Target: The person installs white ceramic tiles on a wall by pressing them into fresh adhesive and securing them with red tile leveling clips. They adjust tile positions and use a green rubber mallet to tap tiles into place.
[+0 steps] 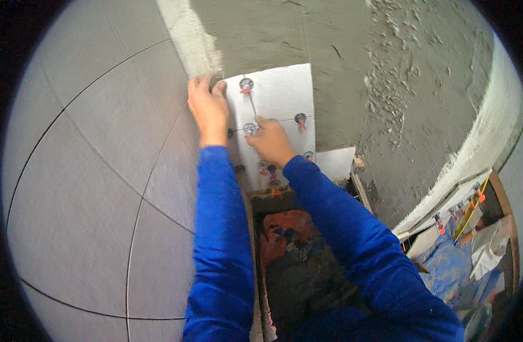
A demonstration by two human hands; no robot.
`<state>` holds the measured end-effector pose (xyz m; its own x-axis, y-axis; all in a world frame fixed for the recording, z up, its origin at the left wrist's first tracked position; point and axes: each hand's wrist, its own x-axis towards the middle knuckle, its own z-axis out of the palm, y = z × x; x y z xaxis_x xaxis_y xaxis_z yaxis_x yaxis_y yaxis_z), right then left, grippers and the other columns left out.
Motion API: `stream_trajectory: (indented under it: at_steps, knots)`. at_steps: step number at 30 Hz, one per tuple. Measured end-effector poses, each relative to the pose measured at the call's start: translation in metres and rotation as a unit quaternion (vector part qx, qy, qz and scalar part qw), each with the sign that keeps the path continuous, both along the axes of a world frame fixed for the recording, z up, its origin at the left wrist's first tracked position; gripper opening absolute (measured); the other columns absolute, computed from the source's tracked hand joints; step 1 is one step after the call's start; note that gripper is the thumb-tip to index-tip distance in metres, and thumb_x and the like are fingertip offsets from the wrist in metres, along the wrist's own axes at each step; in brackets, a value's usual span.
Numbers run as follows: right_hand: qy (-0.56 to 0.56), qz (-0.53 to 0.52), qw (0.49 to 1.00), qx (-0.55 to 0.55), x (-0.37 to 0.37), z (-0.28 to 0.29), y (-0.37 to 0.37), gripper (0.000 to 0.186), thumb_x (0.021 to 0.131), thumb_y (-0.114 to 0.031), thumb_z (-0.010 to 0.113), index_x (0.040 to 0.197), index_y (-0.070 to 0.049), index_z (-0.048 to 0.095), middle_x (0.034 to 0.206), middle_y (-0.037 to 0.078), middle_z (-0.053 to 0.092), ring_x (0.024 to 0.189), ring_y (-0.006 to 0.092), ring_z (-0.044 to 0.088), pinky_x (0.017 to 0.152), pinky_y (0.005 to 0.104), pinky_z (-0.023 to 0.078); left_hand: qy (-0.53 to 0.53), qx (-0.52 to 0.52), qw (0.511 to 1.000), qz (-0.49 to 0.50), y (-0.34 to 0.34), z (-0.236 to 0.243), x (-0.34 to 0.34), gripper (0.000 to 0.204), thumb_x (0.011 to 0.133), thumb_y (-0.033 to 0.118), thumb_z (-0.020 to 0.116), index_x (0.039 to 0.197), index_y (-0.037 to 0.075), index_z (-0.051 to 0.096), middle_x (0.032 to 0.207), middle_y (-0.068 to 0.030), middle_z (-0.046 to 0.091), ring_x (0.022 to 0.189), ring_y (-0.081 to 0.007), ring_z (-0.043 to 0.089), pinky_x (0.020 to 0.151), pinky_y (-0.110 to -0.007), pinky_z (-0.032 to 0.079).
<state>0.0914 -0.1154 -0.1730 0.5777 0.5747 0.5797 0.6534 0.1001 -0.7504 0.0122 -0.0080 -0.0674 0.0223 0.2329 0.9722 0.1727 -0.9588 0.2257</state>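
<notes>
My left hand (pixel 209 111) grips the upper left edge of a white tile section (pixel 278 91) set against grey mortar, its fingers bent at the edge. My right hand (pixel 267 142) is closed on a thin metal tool (pixel 251 104) that reaches up to a levelling clip with a red piece (pixel 245 86) near the top of the tiles. Other round clips with coloured pieces, such as one at the right (pixel 301 119), sit along the joints; some lower ones are partly behind my right hand.
Large grey tiles (pixel 90 171) cover the left. Wet and rough mortar (pixel 409 108) spreads above and right. A smaller white tile (pixel 335 162) sits lower right of the section. Below lies a dark recess (pixel 295 268); at the far right are boards, blue sheeting (pixel 444 262) and more clips.
</notes>
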Motion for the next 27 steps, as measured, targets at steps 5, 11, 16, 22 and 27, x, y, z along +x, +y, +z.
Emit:
stream_trajectory:
  at_steps: [5,11,16,22,27]
  knots:
    - [-0.135,-0.089,0.985,-0.061,-0.006,0.051,-0.035,0.045,0.082,-0.024,0.074,0.117,0.004,0.069,0.097,0.028,0.071,0.094,0.0451,0.07,0.084,0.0504,0.056,-0.138,-0.233,0.961,-0.058,-0.064,-0.11,0.003,0.021,0.093,0.018,0.07,0.092,-0.002,0.067,0.088,-0.014,0.065,0.078,-0.0273,0.061,0.074,-0.039,0.049]
    - [-0.241,-0.069,0.963,0.099,-0.006,0.151,-0.056,0.021,0.084,-0.021,0.073,0.09,-0.001,0.07,0.084,0.019,0.071,0.079,0.0385,0.07,0.074,0.0466,0.055,-0.12,-0.348,0.923,-0.115,-0.082,-0.163,0.013,0.023,0.098,0.021,0.065,0.088,0.0,0.064,0.082,-0.0101,0.06,0.077,-0.0217,0.056,0.072,-0.037,0.045]
    - [-0.184,-0.128,0.974,0.038,-0.009,0.111,-0.096,0.022,0.083,-0.02,0.075,0.085,0.0,0.066,0.074,0.017,0.068,0.071,0.0378,0.069,0.067,0.0443,0.053,-0.179,-0.438,0.872,-0.13,-0.069,-0.173,0.003,0.026,0.1,0.023,0.06,0.084,0.002,0.061,0.076,-0.0072,0.058,0.07,-0.0204,0.055,0.065,-0.037,0.044]
    - [-0.133,-0.037,0.989,-0.047,0.006,0.036,-0.1,0.028,0.088,-0.024,0.073,0.085,0.004,0.07,0.077,0.022,0.068,0.071,0.0326,0.067,0.066,0.0415,0.052,-0.135,-0.671,0.606,-0.405,-0.039,-0.164,-0.005,0.027,0.101,0.033,0.06,0.093,0.008,0.065,0.076,-0.0021,0.06,0.063,-0.0138,0.057,0.055,-0.031,0.044]
    - [-0.115,-0.036,0.985,-0.124,0.001,0.013,-0.043,0.042,0.092,-0.035,0.063,0.084,0.005,0.074,0.084,0.031,0.069,0.082,0.0463,0.069,0.077,0.0524,0.054,-0.095,-0.686,0.553,-0.464,-0.029,-0.139,-0.003,0.032,0.102,0.037,0.057,0.096,0.008,0.069,0.078,-0.0012,0.064,0.067,-0.013,0.057,0.059,-0.03,0.044]
